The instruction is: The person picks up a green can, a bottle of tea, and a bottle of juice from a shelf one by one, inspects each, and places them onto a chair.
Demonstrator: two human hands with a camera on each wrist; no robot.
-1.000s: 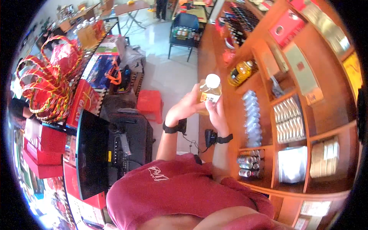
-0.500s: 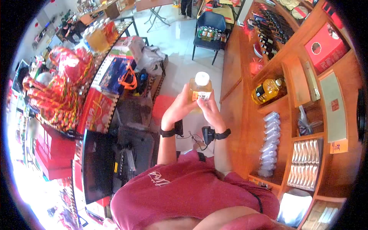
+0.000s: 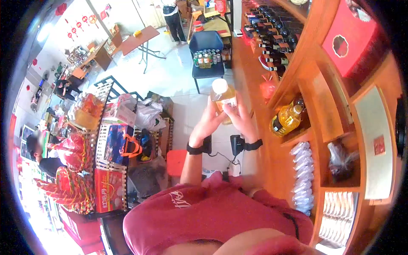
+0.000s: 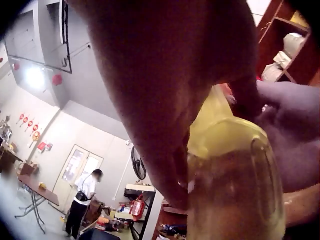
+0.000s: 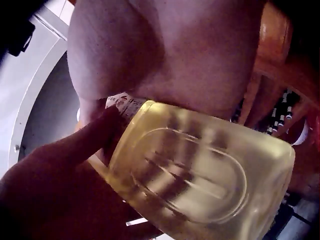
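In the head view, both hands hold a clear bottle (image 3: 221, 94) of pale yellow liquid with a white cap and a printed label (image 3: 230, 102). My left hand (image 3: 207, 122) grips its left side, and my right hand (image 3: 243, 121) grips the right, thumbs toward the label. The left wrist view has the bottle (image 4: 232, 175) beside the left hand (image 4: 165, 75), with part of the right hand (image 4: 292, 130) behind it. Seen from the right wrist, the bottle's ribbed base (image 5: 195, 175) faces the camera below the right hand (image 5: 165, 55). Fingers behind the bottle are mostly hidden.
Wooden shelving on the right holds a big yellow oil bottle (image 3: 288, 119), stacked clear cups (image 3: 302, 176) and a red box (image 3: 350, 38). A chair (image 3: 207, 42) bearing bottles and cans stands ahead. Red baskets (image 3: 70, 187) and boxes line the left; people are farther back.
The head view has swung, showing more of the far room. Both hands keep their grip on the bottle, which shows more of its body below the cap than a second ago.
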